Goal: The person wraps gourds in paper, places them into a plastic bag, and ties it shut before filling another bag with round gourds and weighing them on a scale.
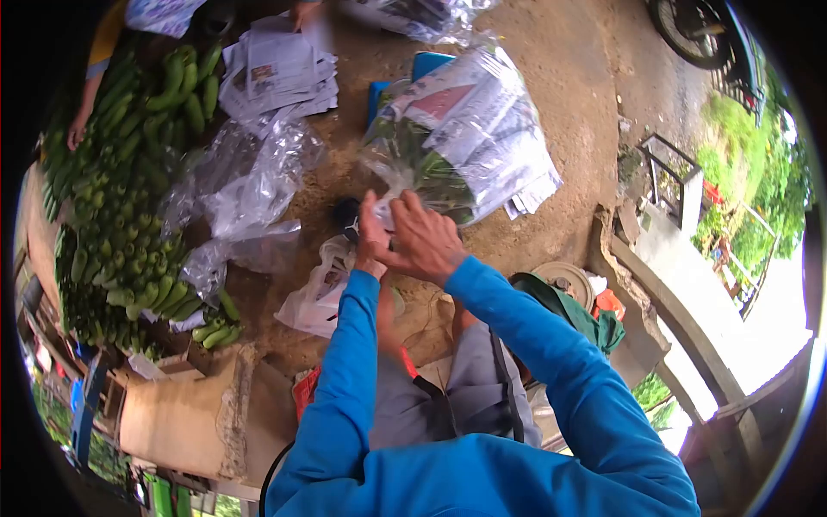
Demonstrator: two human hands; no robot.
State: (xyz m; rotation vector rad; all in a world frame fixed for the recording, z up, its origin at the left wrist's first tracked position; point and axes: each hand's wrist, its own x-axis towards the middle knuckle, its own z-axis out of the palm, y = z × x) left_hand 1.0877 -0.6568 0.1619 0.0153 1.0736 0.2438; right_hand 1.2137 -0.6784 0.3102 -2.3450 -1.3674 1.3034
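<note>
A clear plastic bag (pixel 508 129) packed with newspaper and long green vegetables lies in front of me, its gathered mouth toward me. My left hand (pixel 372 237) is closed on the bunched plastic at that mouth. Beside it, my right hand (pixel 426 237) has its fingers curled over the same gathered plastic, close to the left thumb. Both hands partly cover the neck of the bag. Just below them on the ground is a white plastic carrier bag (pixel 314 293); its contents cannot be made out.
At left is a large heap of green cucumber-like vegetables (pixel 121 224), with another person's hand (pixel 77 129) over it. Loose clear plastic bags (pixel 258 181) and a newspaper stack (pixel 280 69) lie nearby. A green cloth (pixel 573 314) is at right; a motorbike wheel (pixel 689 34) stands far right.
</note>
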